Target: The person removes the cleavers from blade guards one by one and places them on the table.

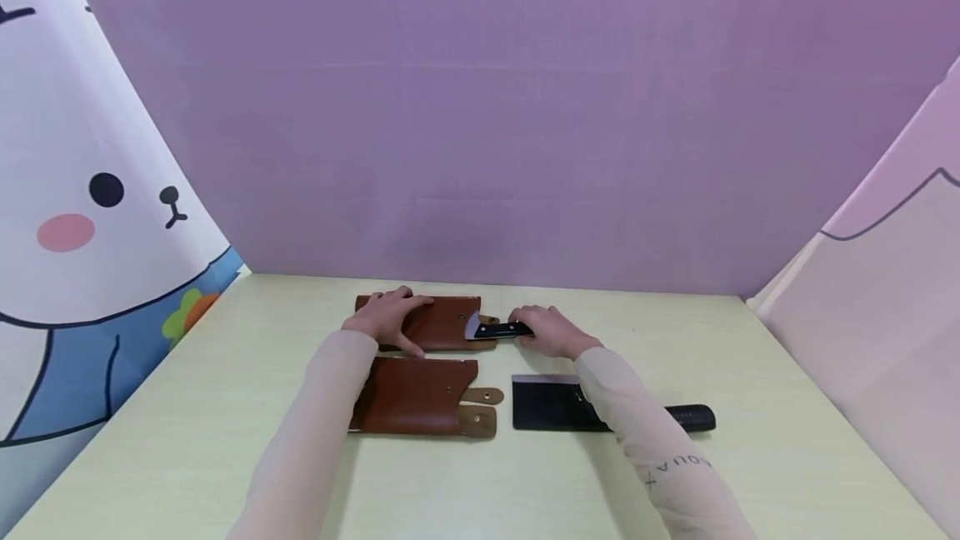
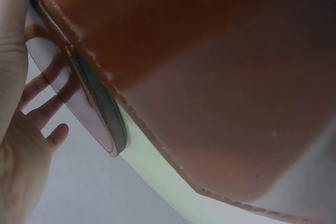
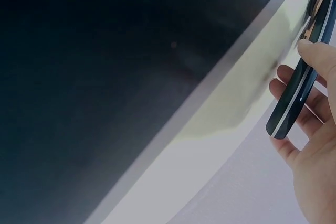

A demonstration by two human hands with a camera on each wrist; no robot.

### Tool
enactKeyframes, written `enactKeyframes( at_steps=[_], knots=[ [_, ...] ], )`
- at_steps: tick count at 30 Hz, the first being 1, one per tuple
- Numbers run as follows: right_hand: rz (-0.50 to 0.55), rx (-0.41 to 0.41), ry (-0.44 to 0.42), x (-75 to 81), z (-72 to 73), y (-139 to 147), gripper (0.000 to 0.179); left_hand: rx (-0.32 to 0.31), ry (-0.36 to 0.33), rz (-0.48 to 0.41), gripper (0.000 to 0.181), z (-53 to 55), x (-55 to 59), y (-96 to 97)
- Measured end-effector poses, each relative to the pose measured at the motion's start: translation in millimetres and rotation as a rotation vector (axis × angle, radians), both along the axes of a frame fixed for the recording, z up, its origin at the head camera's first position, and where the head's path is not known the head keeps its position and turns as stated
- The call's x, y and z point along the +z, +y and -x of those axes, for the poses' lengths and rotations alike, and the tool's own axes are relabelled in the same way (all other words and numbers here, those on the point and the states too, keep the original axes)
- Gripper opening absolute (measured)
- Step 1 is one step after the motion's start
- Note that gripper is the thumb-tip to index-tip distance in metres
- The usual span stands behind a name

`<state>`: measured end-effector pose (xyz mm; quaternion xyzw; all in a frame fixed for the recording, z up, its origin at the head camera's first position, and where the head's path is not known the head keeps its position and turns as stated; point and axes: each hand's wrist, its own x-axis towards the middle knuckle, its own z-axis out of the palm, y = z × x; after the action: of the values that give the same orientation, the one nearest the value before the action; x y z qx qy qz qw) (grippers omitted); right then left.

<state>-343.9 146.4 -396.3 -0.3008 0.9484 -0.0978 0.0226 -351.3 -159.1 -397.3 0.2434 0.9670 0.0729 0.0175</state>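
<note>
In the head view, my left hand [image 1: 384,319] rests spread over the left part of the far brown leather knife sheath [image 1: 438,325]. Its thumb lies by the near edge, with fingers along the far edge; in the left wrist view the fingers [image 2: 38,124] are extended. At the sheath's right end, my right hand [image 1: 549,332] grips the black handle [image 1: 504,330] of a knife between thumb and fingers. A short part of its blade [image 1: 472,326] shows by the sheath mouth; the rest is hidden. The right wrist view shows the thumb over the riveted handle [image 3: 295,100].
A second brown leather sheath [image 1: 416,397] with strap tabs lies nearer on the pale table [image 1: 420,490]. To its right is a cleaver with a dark blade [image 1: 551,405] and black handle [image 1: 692,417], partly under my right sleeve. A purple backdrop [image 1: 480,123] stands behind.
</note>
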Motion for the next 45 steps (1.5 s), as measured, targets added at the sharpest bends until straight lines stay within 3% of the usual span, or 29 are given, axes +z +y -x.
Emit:
enactKeyframes(
  at_steps=[10, 18, 29, 45],
  knots=[
    [0.036, 0.027, 0.019, 1.4, -0.8, 0.9, 0.025, -0.011, 0.046, -0.007, 0.101, 3.0, -2.7, -2.8],
    [0.042, 0.049, 0.044, 4.8, -3.0, 2.3, 0.029, -0.025, 0.06, -0.013, 0.099, -4.3, 4.7, -2.9],
    [0.064, 0.049, 0.088, 9.7, -5.7, 6.2, 0.026, -0.039, 0.08, -0.019, 0.102, -2.2, 7.9, -3.5],
    [0.156, 0.152, 0.118, 11.6, -8.7, 10.2, 0.024, -0.046, 0.079, -0.01, 0.099, -10.5, 21.4, -2.9]
  ],
)
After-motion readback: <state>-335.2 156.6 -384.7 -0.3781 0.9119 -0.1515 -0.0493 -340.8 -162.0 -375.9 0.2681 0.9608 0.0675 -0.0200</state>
